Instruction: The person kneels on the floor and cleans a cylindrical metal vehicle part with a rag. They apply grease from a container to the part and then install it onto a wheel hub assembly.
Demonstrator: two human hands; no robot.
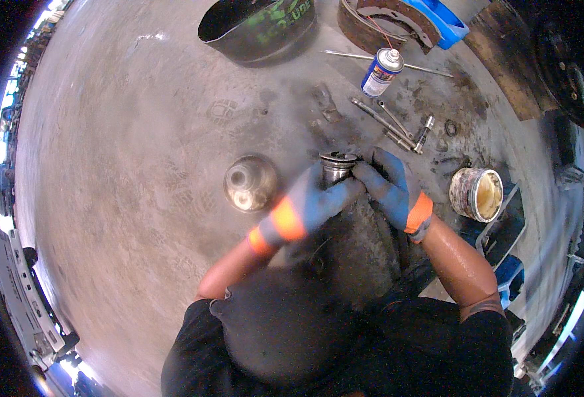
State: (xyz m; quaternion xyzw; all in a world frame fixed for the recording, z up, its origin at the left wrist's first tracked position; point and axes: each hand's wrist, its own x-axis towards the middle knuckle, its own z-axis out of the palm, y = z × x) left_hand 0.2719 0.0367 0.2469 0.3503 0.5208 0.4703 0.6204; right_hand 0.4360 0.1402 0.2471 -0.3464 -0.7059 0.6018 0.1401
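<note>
My left hand point(318, 204), in a blue glove with an orange cuff, is wrapped round a short metal cylinder with a ringed top point(338, 167). The cylinder stands roughly upright between my hands, its lower part hidden by my fingers. My right hand point(391, 189), gloved the same way, is closed at the cylinder's right side. Its thumb and fingers are bent together near the rim, and what they pinch, if anything, is hidden. Left of my left hand, a shiny rounded metal housing point(251, 183) sits on the concrete floor.
Beyond my hands lie a ratchet with a socket point(425, 134), a long bar point(379, 124), a spray can point(381, 73) and a small black ring point(451, 128). A grease tub point(477, 194) is at right. Brake shoes point(365, 32) and a black bucket point(255, 30) stand far off.
</note>
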